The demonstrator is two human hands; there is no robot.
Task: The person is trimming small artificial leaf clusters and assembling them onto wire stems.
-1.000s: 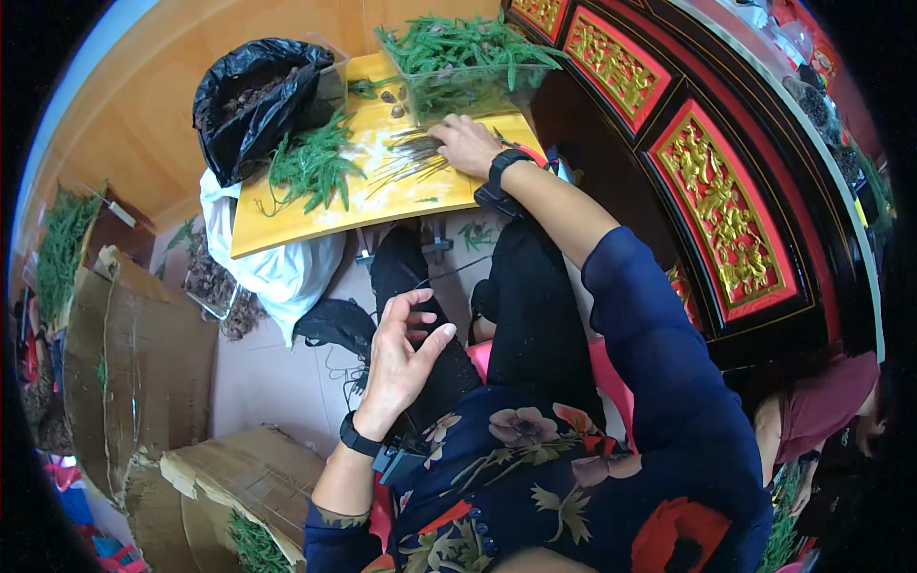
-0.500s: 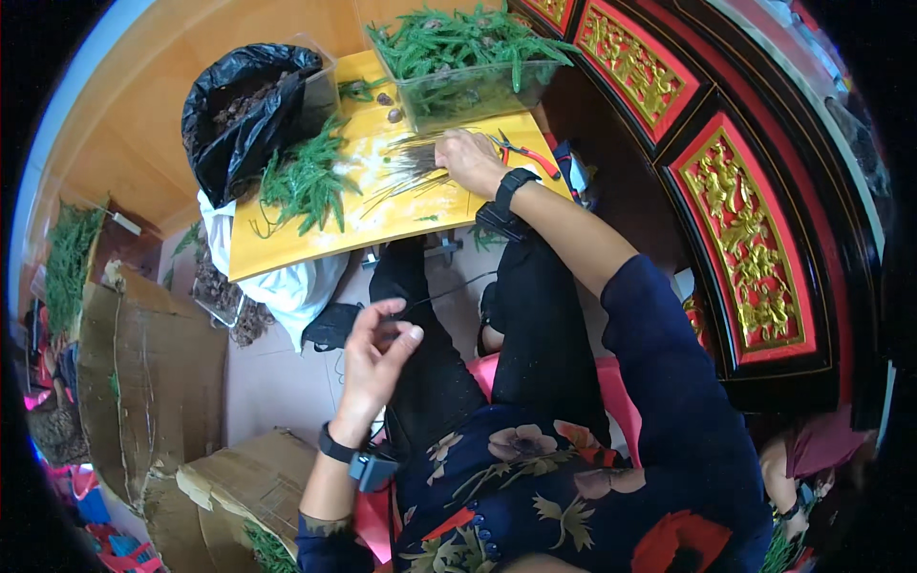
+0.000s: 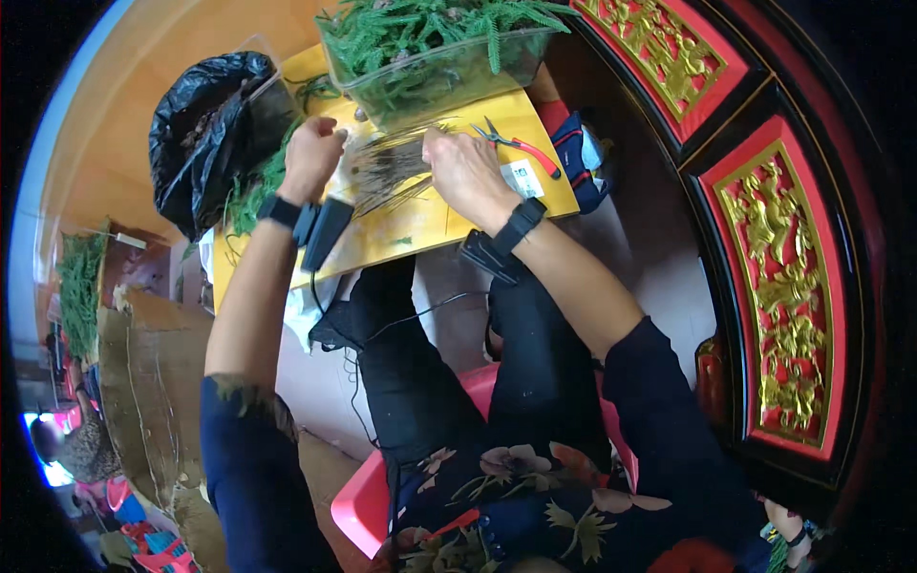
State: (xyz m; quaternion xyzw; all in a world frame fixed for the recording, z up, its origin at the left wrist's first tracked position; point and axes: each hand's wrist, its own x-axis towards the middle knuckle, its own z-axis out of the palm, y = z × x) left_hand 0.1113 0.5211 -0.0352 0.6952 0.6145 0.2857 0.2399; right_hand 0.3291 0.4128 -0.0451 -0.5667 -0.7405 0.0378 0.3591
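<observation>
Yellow board (image 3: 435, 224) is laid across the lap, and on it a bundle of thin dark stems (image 3: 387, 172) is held between both hands. The left hand (image 3: 310, 158) is closed into a fist at the bundle's left end; the right hand (image 3: 463, 167) is curled over its right end — fingers bent down onto the stems. Just beyond the stems a clear tub (image 3: 449, 81) of green sprigs (image 3: 430, 24) is set on the board's far edge. Red-handled pliers (image 3: 521, 145) are seen lying on the board just right of the right hand, apart from it. A black bag (image 3: 205, 124) is stood open at the board's left, with loose greenery (image 3: 253, 191) beside the left wrist.
</observation>
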